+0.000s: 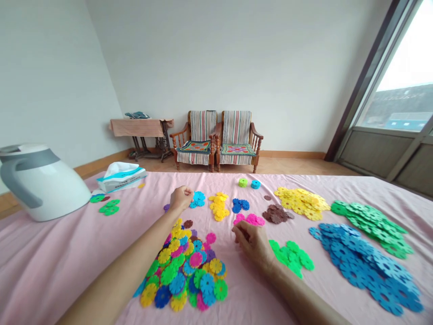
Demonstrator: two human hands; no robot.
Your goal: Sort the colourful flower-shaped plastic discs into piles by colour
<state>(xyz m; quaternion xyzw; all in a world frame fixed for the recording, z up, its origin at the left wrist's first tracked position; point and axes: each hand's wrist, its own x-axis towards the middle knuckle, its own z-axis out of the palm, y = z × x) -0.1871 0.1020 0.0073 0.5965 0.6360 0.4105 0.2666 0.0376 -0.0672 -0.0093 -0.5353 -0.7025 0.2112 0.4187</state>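
My left hand [181,197] is closed in a pinch at the left edge of a small group of light blue snowflake discs [198,199]. Whatever its fingertips may hold is hidden. Curled fingers bring my right hand [252,241] to a pinch just in front of the pink snowflake discs [254,219]; I cannot make out anything in them. Between my forearms lies a mixed heap of colored snowflake discs [189,266]. Sorted groups lie beyond: yellow discs [219,206], dark blue discs [240,205] and brown discs [276,214]. Green discs [293,257] rest beside my right wrist.
Large yellow [302,203], green [372,228] and blue disc piles [368,266] spread along the right. Two small disc stacks, lime [242,182] and blue [255,184], stand near the far edge. A white kettle [57,185] and tissue pack [121,177] are left on the pink cloth.
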